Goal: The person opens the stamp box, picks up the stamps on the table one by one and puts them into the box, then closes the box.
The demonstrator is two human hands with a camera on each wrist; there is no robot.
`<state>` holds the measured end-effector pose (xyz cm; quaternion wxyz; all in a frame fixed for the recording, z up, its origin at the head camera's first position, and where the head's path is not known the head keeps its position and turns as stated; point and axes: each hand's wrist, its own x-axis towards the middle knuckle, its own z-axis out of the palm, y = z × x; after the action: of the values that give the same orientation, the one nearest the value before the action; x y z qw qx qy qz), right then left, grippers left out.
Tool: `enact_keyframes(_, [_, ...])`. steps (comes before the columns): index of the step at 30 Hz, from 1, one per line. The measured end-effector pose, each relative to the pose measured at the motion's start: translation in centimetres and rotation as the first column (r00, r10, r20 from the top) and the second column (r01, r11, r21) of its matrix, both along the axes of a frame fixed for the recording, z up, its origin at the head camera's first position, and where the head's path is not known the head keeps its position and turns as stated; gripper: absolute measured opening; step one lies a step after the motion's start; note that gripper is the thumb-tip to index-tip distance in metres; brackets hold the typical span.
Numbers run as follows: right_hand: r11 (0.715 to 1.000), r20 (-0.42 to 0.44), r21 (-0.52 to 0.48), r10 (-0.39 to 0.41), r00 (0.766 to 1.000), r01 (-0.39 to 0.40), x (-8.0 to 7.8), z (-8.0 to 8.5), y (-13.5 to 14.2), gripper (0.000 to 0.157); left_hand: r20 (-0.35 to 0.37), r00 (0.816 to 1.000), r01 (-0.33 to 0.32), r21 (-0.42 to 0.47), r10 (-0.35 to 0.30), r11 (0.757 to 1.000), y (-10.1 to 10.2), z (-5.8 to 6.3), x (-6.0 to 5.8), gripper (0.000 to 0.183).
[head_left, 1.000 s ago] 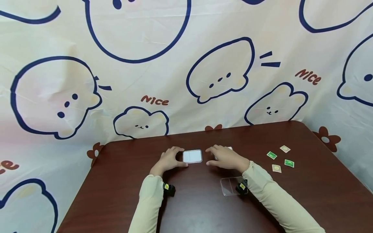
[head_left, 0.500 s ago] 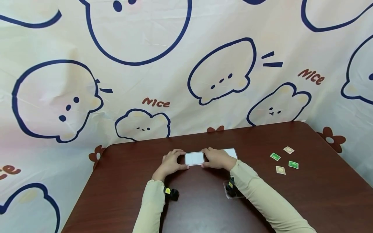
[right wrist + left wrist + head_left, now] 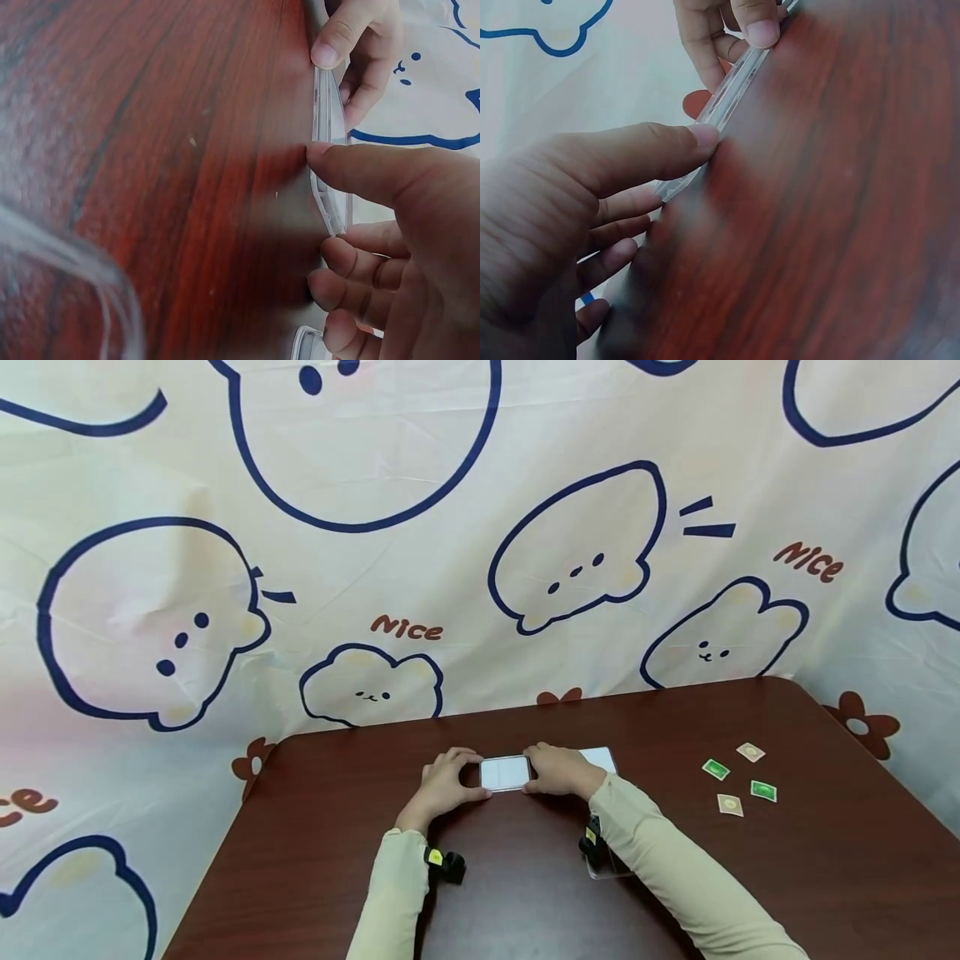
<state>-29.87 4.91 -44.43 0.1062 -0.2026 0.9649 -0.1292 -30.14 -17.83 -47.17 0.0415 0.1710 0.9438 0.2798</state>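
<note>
A flat, clear plastic case (image 3: 505,773) with a white inside lies on the table between my hands. At its left end my left hand (image 3: 444,783) grips it, thumb on the near edge and index finger on the far one. My right hand (image 3: 558,770) grips the right end in the same way. In the left wrist view the case (image 3: 731,97) shows edge-on, low at the tabletop. Beyond the right hand, a second white rectangular piece (image 3: 600,758) is partly hidden by that hand.
A clear plastic lid-like piece (image 3: 609,870) lies under the right wrist, mostly covered by the sleeve. Several small cards, such as a green one (image 3: 763,791) and a cream one (image 3: 731,805), lie at the right. A printed cloth (image 3: 375,568) hangs behind the table (image 3: 337,793).
My right hand has moved left from beside the second white piece and taken hold of the case's right end. The left hand stays at its left end.
</note>
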Motion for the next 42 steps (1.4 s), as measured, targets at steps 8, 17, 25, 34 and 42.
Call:
enact_keyframes(8, [1.000,-0.005,0.012,0.009,1.000,-0.009,0.1,-0.1,0.0,0.060,-0.006,1.000,0.009,0.012,-0.009,1.000,-0.1,0.0,0.0,0.056])
enact_keyframes(17, [0.999,0.021,-0.033,0.014,1.000,-0.013,0.0,0.1,0.4,0.061,0.016,1.000,0.002,0.068,-0.003,0.998,-0.2,0.0,0.0,0.055])
enact_keyframes(25, [0.999,0.031,-0.044,0.018,0.999,-0.016,0.0,0.0,0.8,0.059,0.052,0.998,0.013,0.090,-0.018,0.996,-0.4,0.1,0.1,0.056])
enact_keyframes(34, [0.993,0.009,-0.115,0.033,0.999,-0.032,0.7,0.3,2.5,0.060,0.116,0.992,0.046,0.089,-0.056,0.995,-0.4,0.7,0.3,0.068])
enact_keyframes(42, [0.983,-0.026,-0.171,0.057,0.998,-0.061,2.6,1.1,4.3,0.059,0.085,0.995,0.050,0.057,-0.055,0.997,-0.3,0.4,0.1,0.062])
